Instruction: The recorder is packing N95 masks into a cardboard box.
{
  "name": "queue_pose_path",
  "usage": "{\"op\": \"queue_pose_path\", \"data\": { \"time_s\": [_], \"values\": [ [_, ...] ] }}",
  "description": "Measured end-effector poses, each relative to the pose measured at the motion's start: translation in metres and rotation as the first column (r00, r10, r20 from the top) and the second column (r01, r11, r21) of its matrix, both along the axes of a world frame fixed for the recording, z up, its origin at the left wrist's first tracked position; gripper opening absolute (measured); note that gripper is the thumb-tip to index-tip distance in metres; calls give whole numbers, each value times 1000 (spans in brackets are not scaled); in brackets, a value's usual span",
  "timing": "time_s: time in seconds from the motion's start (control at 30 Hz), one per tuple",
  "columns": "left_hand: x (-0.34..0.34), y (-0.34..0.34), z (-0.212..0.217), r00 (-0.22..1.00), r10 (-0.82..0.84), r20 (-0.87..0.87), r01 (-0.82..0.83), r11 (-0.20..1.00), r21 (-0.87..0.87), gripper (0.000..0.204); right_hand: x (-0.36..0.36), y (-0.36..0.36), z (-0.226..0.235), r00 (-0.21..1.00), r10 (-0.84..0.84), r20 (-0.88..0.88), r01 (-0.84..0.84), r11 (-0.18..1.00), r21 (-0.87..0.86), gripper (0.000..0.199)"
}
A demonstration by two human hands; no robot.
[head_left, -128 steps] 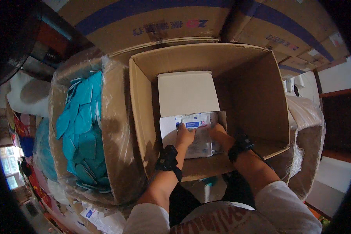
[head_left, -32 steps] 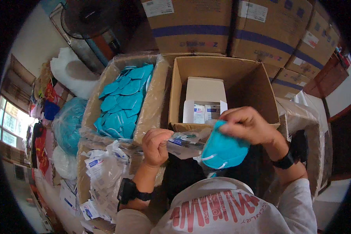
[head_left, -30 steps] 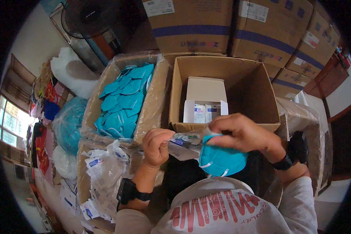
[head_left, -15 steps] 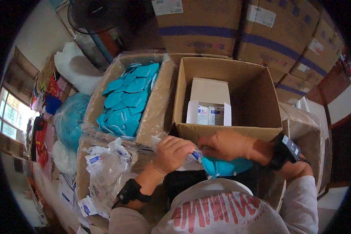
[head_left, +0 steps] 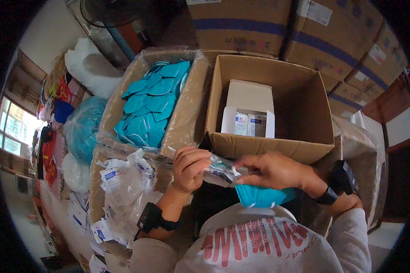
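Note:
My left hand (head_left: 189,167) pinches one end of a clear plastic packet (head_left: 223,167) held over my lap. My right hand (head_left: 274,170) grips the packet's other end, and a teal face mask (head_left: 263,196) hangs beneath its palm, partly hidden. Just beyond my hands stands an open cardboard box (head_left: 305,100) holding a small white carton (head_left: 248,109) with packed items inside. Left of it, a plastic-lined box (head_left: 187,113) is heaped with loose teal masks (head_left: 152,102).
A pile of empty clear packets (head_left: 118,182) lies at my lower left. Stacked cardboard cartons (head_left: 305,27) rise behind the open box. A blue bag (head_left: 79,127), a white bag (head_left: 84,66) and a fan (head_left: 109,9) sit at the left; a plastic-lined container (head_left: 364,150) is at the right.
I left the open box, took up a teal mask and a packet, then lowered both hands together close over my lap. The mask now hangs under my right hand.

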State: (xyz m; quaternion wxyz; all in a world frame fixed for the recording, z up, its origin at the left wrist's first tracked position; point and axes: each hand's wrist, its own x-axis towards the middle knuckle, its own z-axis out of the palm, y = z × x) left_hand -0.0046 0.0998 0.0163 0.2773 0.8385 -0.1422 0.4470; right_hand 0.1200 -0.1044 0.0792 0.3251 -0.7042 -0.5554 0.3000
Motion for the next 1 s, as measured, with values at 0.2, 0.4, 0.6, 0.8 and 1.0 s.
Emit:
{"op": "queue_pose_path", "data": {
  "time_s": [0.2, 0.4, 0.6, 0.8, 1.0],
  "values": [
    [-1, 3, 4, 1000, -12, -1, 12, 998, -63, 3, -5, -1, 21, 938, 199, 283, -165, 976, -140, 29],
    [-1, -1, 0, 959, 159, -236, -200, 966, -164, 7, -15, 1, 12, 871, 200, 448, -260, 963, 76, 16],
    [26, -16, -5, 898, 195, -396, -348, 864, -364, 14, -18, 9, 24, 736, 244, 631, -390, 916, 100, 13],
    [23, -7, 2, 970, 103, -218, -180, 910, -373, 14, -10, 3, 31, 890, 118, 441, -217, 959, 181, 16],
    [14, -7, 17, 972, 137, -190, -171, 969, -178, 11, 2, 5, 52, 884, -58, 465, -10, 990, 142, 18]
  ]
}}
